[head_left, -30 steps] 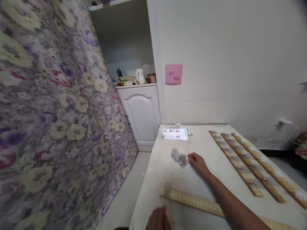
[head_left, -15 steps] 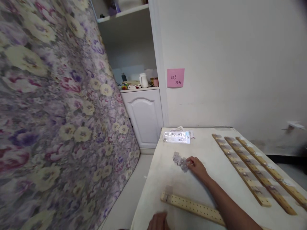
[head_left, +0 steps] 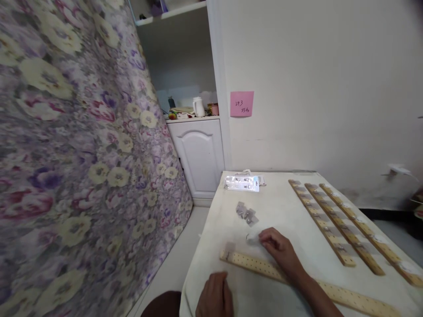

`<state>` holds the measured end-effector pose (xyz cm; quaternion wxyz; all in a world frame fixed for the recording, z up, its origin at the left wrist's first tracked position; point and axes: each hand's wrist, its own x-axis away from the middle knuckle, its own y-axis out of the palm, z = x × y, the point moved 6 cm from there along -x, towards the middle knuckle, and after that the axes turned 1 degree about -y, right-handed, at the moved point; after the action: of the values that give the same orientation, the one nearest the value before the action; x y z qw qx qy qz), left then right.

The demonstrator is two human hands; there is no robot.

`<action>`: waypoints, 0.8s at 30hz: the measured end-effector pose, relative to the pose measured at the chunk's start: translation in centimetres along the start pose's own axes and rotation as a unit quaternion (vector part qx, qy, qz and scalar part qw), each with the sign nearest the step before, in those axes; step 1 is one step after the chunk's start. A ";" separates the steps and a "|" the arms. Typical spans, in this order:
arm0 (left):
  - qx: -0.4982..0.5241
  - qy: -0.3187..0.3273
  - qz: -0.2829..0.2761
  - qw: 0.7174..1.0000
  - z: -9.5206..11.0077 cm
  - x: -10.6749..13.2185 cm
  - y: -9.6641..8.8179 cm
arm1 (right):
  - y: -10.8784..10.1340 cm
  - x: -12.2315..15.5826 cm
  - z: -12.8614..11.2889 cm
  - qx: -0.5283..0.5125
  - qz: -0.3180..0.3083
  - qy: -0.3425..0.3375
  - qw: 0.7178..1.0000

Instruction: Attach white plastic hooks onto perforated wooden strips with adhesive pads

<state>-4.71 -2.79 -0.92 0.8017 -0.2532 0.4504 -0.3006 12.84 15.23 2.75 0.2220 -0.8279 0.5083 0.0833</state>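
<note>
A small clear bag is down by the tabletop, just past the near end of a wood strip full of holes. The right hand pinches the bag, its fingers closed on the edge. The left hand rests low beside the strip, and I cannot tell if its fingers hold anything. More little bags lie farther off, then a shiny pack. Three more strips lie to the right.
</note>
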 end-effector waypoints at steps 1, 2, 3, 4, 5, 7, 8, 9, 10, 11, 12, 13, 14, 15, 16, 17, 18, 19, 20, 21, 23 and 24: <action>0.006 -0.014 -0.013 1.000 0.2 -0.1 -0.3 | 0.3 0.9 -0.9 0.002 -0.009 -0.019 1.000; 0.018 -0.025 -0.027 0.999 0.4 -0.3 -0.5 | 0.6 1.7 -1.7 0.003 -0.017 -0.031 0.999; 0.037 -0.033 -0.042 0.998 0.8 -0.4 -0.8 | 0.9 2.4 -2.3 0.004 -0.025 -0.039 0.999; 0.068 -0.037 -0.057 0.995 1.2 -0.5 -1.1 | 1.1 3.0 -2.7 0.006 -0.032 -0.044 0.999; 0.107 -0.041 -0.074 0.991 1.7 -0.6 -1.3 | 1.3 3.5 -3.0 0.007 -0.036 -0.048 0.998; 0.200 -0.066 -0.113 0.971 2.6 -0.5 -1.3 | 1.7 4.3 -3.6 0.011 -0.046 -0.054 0.997; 0.250 -0.090 -0.136 0.954 3.0 -0.3 -1.1 | 1.8 4.6 -3.8 0.012 -0.052 -0.058 0.997; 0.301 -0.119 -0.158 0.933 3.3 -0.1 -0.6 | 2.0 4.9 -4.0 0.011 -0.059 -0.061 0.996; 0.354 -0.149 -0.176 0.907 3.5 0.1 -0.1 | 2.2 5.1 -4.2 0.009 -0.067 -0.065 0.996; 0.403 -0.176 -0.187 0.878 3.7 0.3 0.4 | 2.4 5.3 -4.4 0.006 -0.075 -0.067 0.995; 0.446 -0.200 -0.192 0.851 3.9 0.4 0.9 | 2.6 5.5 -4.6 0.001 -0.084 -0.066 0.994; 0.477 -0.218 -0.193 0.829 4.0 0.5 1.3 | 2.7 5.7 -4.7 -0.004 -0.092 -0.064 0.994; 0.496 -0.233 -0.194 0.814 4.0 0.6 1.6 | 2.9 5.9 -4.8 -0.008 -0.099 -0.060 0.993; 0.503 -0.244 -0.198 0.805 4.0 0.6 1.8 | 3.0 6.1 -4.9 -0.012 -0.103 -0.056 0.993; 0.503 -0.254 -0.204 0.801 4.0 0.6 1.9 | 3.1 6.3 -4.9 -0.015 -0.106 -0.052 0.993; 0.502 -0.262 -0.208 0.798 4.0 0.6 2.0 | 3.2 6.5 -4.9 -0.017 -0.107 -0.047 0.993; 0.504 -0.268 -0.209 0.794 4.0 0.7 2.0 | 3.2 6.6 -4.8 -0.017 -0.104 -0.041 0.994; 0.508 -0.275 -0.207 0.790 4.0 0.7 2.0 | 3.2 6.7 -4.5 -0.019 -0.099 -0.030 0.994; 0.512 -0.281 -0.201 0.786 4.0 0.8 2.0 | 3.1 6.9 -4.1 -0.025 -0.094 -0.013 0.995; 0.515 -0.288 -0.193 0.784 4.0 0.9 2.1 | 3.2 7.0 -3.6 -0.038 -0.089 0.012 0.995; 0.518 -0.303 -0.176 0.781 3.8 1.3 2.4 | 3.4 7.3 -2.3 -0.082 -0.086 0.075 0.990; 0.518 -0.309 -0.166 0.780 3.7 1.5 2.6 | 3.7 7.5 -1.6 -0.106 -0.090 0.106 0.985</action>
<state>-0.17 -1.53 -1.79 0.8457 0.0500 -0.0943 -0.5228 12.99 7.04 0.41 0.0840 -0.8933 0.4406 0.0281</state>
